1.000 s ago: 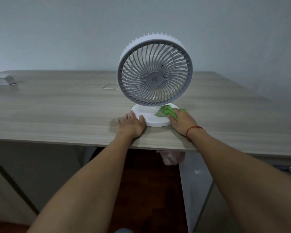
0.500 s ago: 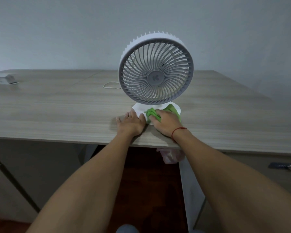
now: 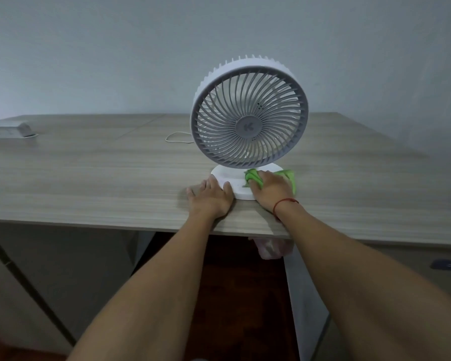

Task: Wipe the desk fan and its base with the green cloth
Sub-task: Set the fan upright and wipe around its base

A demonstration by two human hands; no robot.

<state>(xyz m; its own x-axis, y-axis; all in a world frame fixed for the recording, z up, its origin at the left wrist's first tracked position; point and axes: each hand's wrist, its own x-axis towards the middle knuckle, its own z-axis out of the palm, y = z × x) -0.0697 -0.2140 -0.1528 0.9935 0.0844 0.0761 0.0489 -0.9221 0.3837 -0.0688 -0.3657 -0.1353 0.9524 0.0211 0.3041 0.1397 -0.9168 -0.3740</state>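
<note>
The desk fan stands upright near the surface's near edge. The left hand lies flat, fingers spread, steadying the base; the right hand presses the bunched green cloth onto its right side. Best sweep around the rim with firm, even pressure.

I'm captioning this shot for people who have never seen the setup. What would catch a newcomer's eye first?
First, the round white desk fan with the grey spiral grille, standing upright near the front edge of the pale wood-grain desk. Next, the bright green cloth, pressed by the right hand onto the fan's round white base. The left hand lies flat against the base's left edge.
</note>
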